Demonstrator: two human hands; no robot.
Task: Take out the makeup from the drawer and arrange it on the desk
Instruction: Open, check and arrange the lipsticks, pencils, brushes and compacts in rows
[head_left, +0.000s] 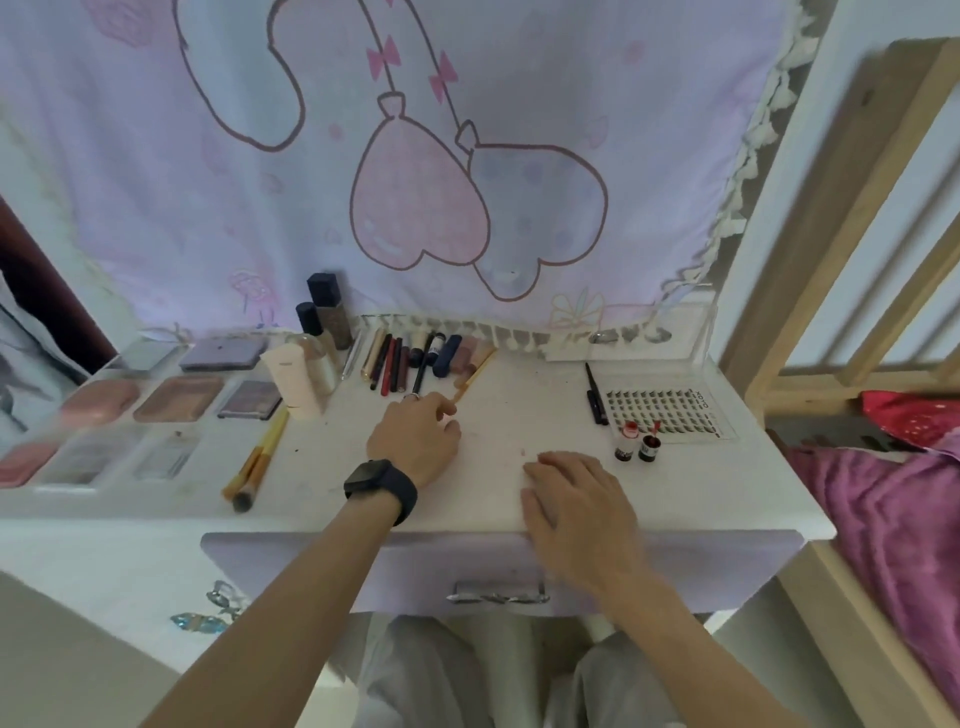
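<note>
My left hand (415, 441), with a black watch on its wrist, reaches over the white desk (493, 415); its curled fingertips pinch the near end of a yellow-handled brush (475, 374) that lies slanted beside a row of pencils and lipsticks (410, 358). Flat on the desk's front edge rests my right hand (576, 499), fingers straight and holding nothing. Below it is the lilac drawer (405, 566), closed, with a silver handle (498, 595). Several palettes (176, 400) lie at the left, and bottles (322, 317) stand at the back.
Two yellow brushes (260, 457) lie left of my left arm. A lash tray (665, 410), a black pen (595, 395) and two small red-topped bottles (639, 441) sit at the right. A printed cloth (415, 156) hangs behind; a wooden bed frame (831, 208) stands to the right.
</note>
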